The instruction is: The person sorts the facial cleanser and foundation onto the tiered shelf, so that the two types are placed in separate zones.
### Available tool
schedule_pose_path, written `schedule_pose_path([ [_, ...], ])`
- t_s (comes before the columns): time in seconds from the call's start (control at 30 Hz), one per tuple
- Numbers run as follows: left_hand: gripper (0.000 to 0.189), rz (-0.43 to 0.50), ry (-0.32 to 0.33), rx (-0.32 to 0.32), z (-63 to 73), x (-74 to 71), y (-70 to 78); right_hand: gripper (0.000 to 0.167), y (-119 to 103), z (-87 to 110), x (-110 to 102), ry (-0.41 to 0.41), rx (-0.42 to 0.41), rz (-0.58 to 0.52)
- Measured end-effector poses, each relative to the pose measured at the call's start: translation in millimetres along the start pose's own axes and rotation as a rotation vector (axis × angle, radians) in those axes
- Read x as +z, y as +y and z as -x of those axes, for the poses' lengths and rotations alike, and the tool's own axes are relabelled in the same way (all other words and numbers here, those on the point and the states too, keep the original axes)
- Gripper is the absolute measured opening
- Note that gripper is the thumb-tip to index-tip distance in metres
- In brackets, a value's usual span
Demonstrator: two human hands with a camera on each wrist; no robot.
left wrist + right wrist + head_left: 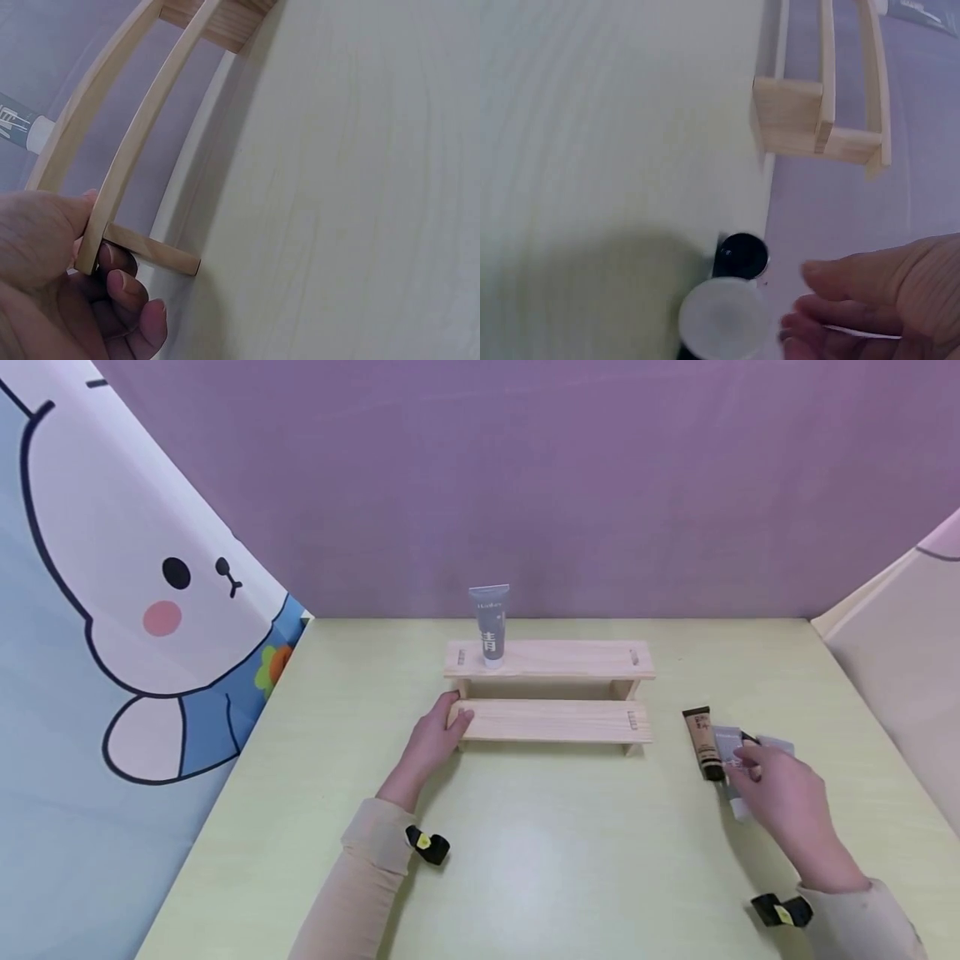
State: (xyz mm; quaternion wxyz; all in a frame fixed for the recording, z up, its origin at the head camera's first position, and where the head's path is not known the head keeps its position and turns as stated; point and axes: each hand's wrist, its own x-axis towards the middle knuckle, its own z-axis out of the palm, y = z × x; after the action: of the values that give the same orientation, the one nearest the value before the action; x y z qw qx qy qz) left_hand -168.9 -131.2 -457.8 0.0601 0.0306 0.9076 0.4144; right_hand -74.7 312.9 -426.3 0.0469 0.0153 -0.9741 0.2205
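Note:
A two-tier wooden rack (551, 720) stands on the table. My left hand (437, 731) grips the left end of its lower board, thumb on top and fingers curled beneath, as the left wrist view shows (112, 300). On the upper board a grey tube (491, 622) stands upright on its white cap. To the right, my right hand (787, 793) is over a group of lying tubes, its thumb and fingers slightly bent beside a grey tube (738, 808). No pinch on it is visible. That tube's white cap (724, 319) appears close up in the right wrist view.
A brown tube with a black cap (703, 743) lies left of the grey one. Another grey tube (776, 744) is partly hidden behind the right hand. A purple cloth (562, 485) hangs behind the table (562, 843), and a cartoon-printed cloth (135, 610) hangs at the left.

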Motion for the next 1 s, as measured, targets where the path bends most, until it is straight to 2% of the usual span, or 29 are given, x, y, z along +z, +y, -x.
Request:
schedule_pose_path([
  [0.23,0.052,0.012,0.005,0.014,0.5,-0.2,1.4,0.028,11,0.9,0,-0.127,0.066,0.047],
  [0.33,0.053,0.018,0.006,0.022,0.5,0.6,1.1,0.021,12,0.6,-1,-0.157,0.088,0.05],
  [0.6,0.053,0.023,0.014,0.005,1.5,2.2,0.4,0.029,8,-2.9,3,-0.215,0.109,0.067],
  [0.83,0.054,0.038,0.011,-0.008,1.4,2.8,-0.2,0.052,12,-5.2,5,-0.249,0.126,0.012],
  [0.9,0.054,0.044,0.011,-0.012,1.6,2.5,-0.1,0.054,14,-3.9,6,-0.25,0.133,-0.009],
  [1.0,0.054,0.049,0.012,-0.008,1.7,1.7,0.5,0.068,16,-1.1,5,-0.242,0.146,-0.028],
])
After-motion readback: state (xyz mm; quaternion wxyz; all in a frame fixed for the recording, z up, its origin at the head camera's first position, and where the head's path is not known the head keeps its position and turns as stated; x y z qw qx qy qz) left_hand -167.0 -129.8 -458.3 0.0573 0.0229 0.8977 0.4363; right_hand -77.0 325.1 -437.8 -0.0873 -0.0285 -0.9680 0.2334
